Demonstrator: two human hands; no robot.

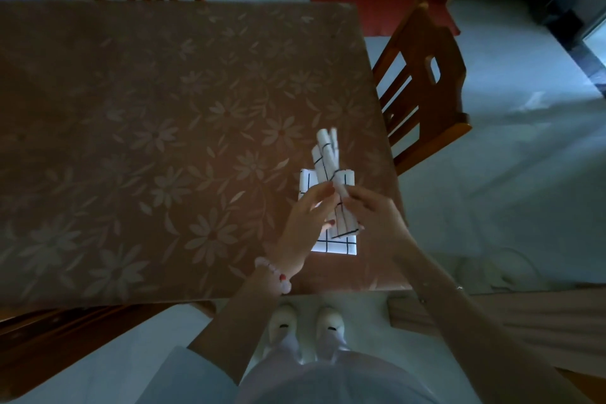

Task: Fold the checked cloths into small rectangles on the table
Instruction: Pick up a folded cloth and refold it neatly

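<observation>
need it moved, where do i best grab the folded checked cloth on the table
Likely the near edge of the folded checked cloth, from the near side: it lies flat with that edge uncovered, while the left hand, right hand and held cloth cover its middle.

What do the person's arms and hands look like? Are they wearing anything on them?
Both forearms are bare. The left hand has red-painted fingernails, and its wrist wears a bracelet of pale round beads with one red bead. Behind the right hand, the forearm carries a small shiny thing, too small to tell what. A pale short sleeve seems to start above the left elbow.
</observation>
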